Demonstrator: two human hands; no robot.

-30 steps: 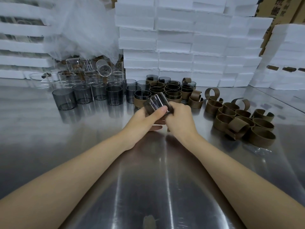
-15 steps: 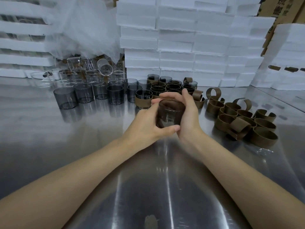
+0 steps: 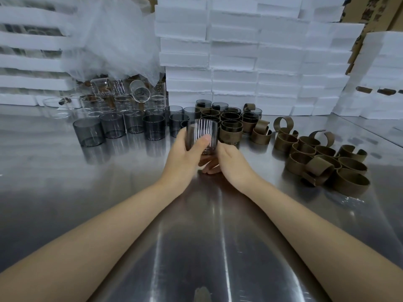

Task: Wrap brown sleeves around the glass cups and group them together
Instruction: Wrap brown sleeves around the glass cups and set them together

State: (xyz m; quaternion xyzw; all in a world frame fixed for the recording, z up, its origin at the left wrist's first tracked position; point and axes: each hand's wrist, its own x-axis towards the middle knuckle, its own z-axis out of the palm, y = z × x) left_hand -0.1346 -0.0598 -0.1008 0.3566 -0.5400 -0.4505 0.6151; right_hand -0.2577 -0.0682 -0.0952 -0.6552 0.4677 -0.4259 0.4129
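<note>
Well, nearest me my left hand (image 3: 183, 158) curls round the glass cup (image 3: 202, 131), thumb across its front; my right hand (image 3: 234, 162) tucks fingers beneath it, grip unclear. Smooth glass could slip and knock the wrapped cups (image 3: 231, 134) just beyond at twelve o'clock; loose sleeves (image 3: 349, 182) wait at two.

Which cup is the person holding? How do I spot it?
Find the shiny metal table, then the rows of cups across its middle. In front of them the left hand grips a grey glass cup. Only this one is held, with thin bright lines up its side.
</note>
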